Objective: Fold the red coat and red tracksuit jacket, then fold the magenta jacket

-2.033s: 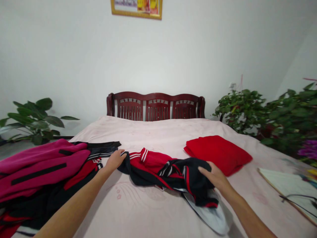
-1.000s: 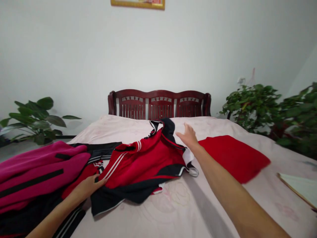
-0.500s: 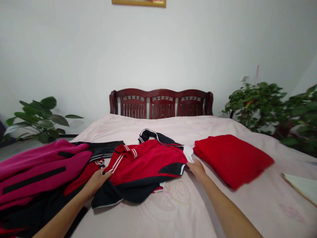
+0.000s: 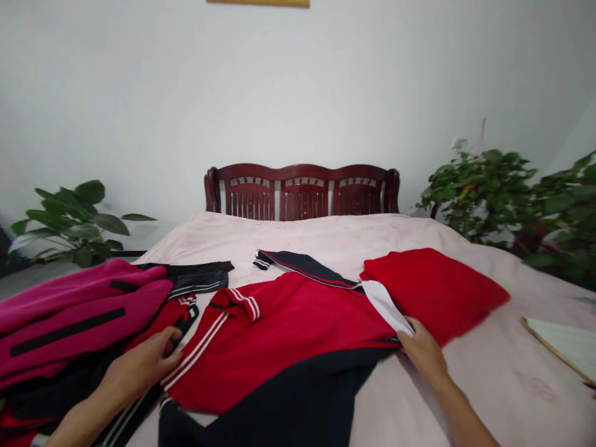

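A red and navy sports top [image 4: 279, 335] with white stripes lies spread across the bed in front of me. My right hand [image 4: 423, 351] is closed on its right end, pinching the white part [image 4: 386, 304] beside the navy panel. At the striped left edge rests my left hand [image 4: 144, 360], its thumb against or just beside the fabric and a gap showing between thumb and forefinger. Part of the lower navy cloth runs out of view. Close by on the left is a heap with a magenta garment [image 4: 88, 304] with black strips, over dark and red clothes.
A folded red cloth [image 4: 437, 292] lies just beyond my right hand. A pale flat item [image 4: 563, 347] with a tan edge is at the far right. The bed [image 4: 298, 239] has a pink sheet and a dark wooden headboard [image 4: 305, 192]. Leafy plants [image 4: 484, 192] flank it.
The top has been pulled wider and nearer, with more red and navy cloth showing. My right hand has moved right with its end; my left hand has shifted left and its grip has loosened.
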Available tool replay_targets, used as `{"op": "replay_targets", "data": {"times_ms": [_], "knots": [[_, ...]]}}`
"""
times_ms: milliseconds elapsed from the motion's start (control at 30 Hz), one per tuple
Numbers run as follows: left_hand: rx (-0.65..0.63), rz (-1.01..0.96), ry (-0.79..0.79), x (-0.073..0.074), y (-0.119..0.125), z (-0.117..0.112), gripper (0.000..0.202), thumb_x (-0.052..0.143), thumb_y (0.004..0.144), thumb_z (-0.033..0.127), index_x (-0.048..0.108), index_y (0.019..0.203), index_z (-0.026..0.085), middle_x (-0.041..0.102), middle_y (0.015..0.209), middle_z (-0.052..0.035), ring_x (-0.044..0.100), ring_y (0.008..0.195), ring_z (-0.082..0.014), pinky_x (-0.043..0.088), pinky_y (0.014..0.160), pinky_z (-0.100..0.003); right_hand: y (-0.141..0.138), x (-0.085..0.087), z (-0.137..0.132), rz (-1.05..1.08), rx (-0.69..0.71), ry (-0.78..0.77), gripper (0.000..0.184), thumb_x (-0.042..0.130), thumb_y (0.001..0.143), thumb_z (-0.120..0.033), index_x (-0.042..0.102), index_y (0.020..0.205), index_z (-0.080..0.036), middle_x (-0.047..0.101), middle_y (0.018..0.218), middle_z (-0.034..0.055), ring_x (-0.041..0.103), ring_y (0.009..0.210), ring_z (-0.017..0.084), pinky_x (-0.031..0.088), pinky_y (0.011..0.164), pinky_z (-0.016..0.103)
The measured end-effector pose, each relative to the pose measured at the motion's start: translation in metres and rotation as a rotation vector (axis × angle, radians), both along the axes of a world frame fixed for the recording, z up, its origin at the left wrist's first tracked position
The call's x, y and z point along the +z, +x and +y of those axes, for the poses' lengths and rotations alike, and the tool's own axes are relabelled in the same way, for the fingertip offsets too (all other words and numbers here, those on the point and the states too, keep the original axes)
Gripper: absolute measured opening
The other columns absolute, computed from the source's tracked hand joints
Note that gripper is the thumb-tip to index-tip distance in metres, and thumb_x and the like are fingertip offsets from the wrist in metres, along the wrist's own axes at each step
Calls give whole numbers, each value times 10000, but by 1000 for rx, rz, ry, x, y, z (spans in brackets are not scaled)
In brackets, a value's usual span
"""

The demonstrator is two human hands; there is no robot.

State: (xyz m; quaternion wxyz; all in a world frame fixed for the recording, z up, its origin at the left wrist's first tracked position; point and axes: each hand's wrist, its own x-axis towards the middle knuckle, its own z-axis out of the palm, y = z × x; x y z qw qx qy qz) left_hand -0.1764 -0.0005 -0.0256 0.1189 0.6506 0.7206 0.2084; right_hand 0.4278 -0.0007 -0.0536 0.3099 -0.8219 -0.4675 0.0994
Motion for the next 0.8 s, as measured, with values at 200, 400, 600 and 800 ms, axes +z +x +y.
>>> {"op": "replay_targets", "data": {"times_ms": [200, 400, 600, 800], "knots": [[-170, 219, 68, 25, 81, 37, 634, 568, 792, 505, 482, 1374, 268, 494, 1428, -98, 634, 1075, -291, 484, 759, -330, -8, -10, -4, 14, -42, 36, 642, 358, 843, -569, 547, 1318, -182, 682, 1174, 149, 658, 1006, 312, 488, 802, 383], [-208, 183, 66, 12, 131, 99, 363, 596, 795, 353, 654, 1125, 215, 675, 1155, -107, 649, 1028, -274, 463, 827, -332, -7, -11, -6, 47, -26, -13, 636, 369, 840, -544, 490, 1352, -187, 655, 1220, 140, 628, 1068, 321, 462, 860, 390], [14, 72, 84, 35, 92, 157, 338, 583, 783, 353, 672, 1019, 128, 720, 1004, -162, 648, 1040, -324, 468, 925, -420, -7, -12, -6, 68, -59, 9, 630, 385, 832, -531, 486, 1366, -213, 647, 1238, 131, 627, 1064, 320, 463, 863, 394], [-154, -105, 22, 30, 66, 123, 435, 587, 755, 446, 703, 1067, 165, 739, 1104, -98, 654, 1096, -283, 469, 1004, -358, -12, -8, -7, 78, -79, -29, 725, 313, 848, -647, 425, 1424, -221, 627, 1271, 146, 614, 1103, 343, 460, 894, 440]]}}
